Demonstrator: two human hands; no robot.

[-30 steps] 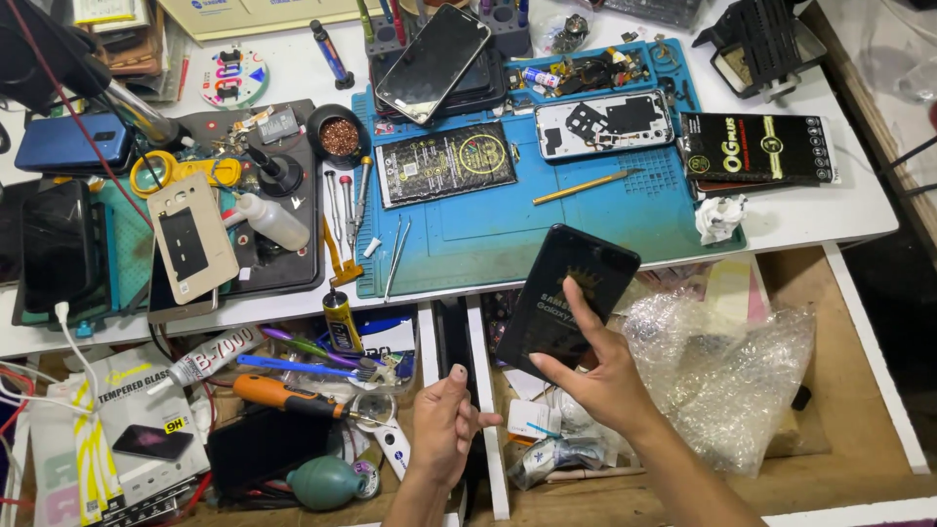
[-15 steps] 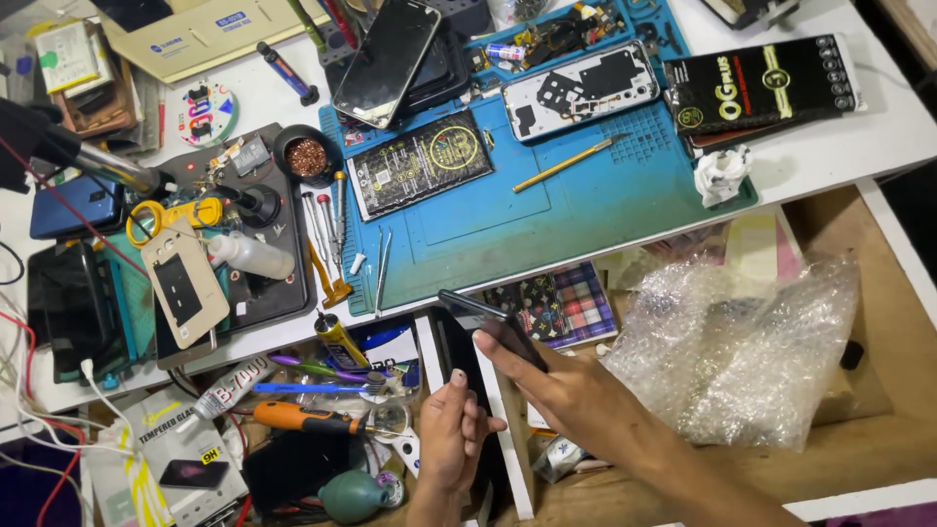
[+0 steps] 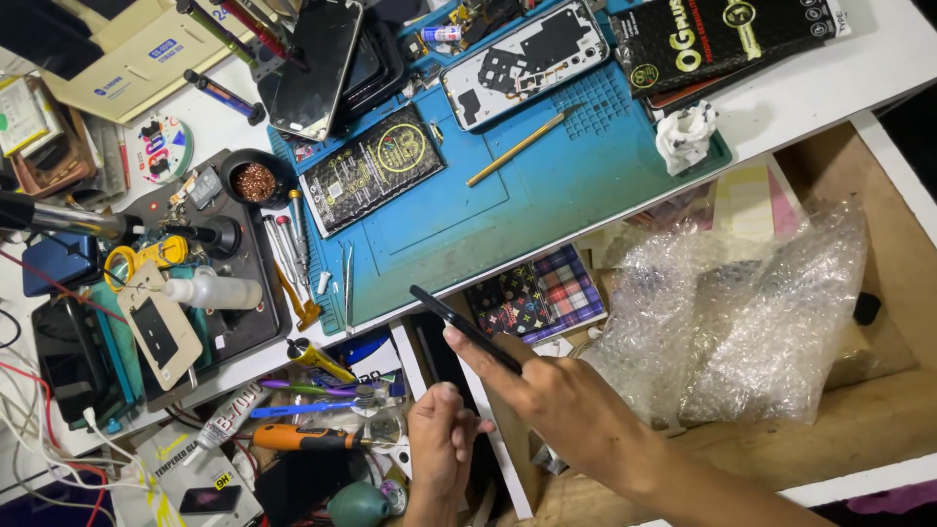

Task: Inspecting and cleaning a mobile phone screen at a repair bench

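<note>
White workbench (image 3: 820,83) bears a blue mat (image 3: 547,185) (tool-strewn).

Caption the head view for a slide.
Right hand holds a thin black phone edge-on over open drawers; left hand hovers beside it.

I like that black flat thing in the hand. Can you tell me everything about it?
The black phone is thin, flat and dark, seen nearly edge-on, tilted up and to the left. It looks smooth and glossy. The right hand holds its lower end, fingers along its edge, above the open drawers just below the blue mat. The left hand does not touch it.
</note>
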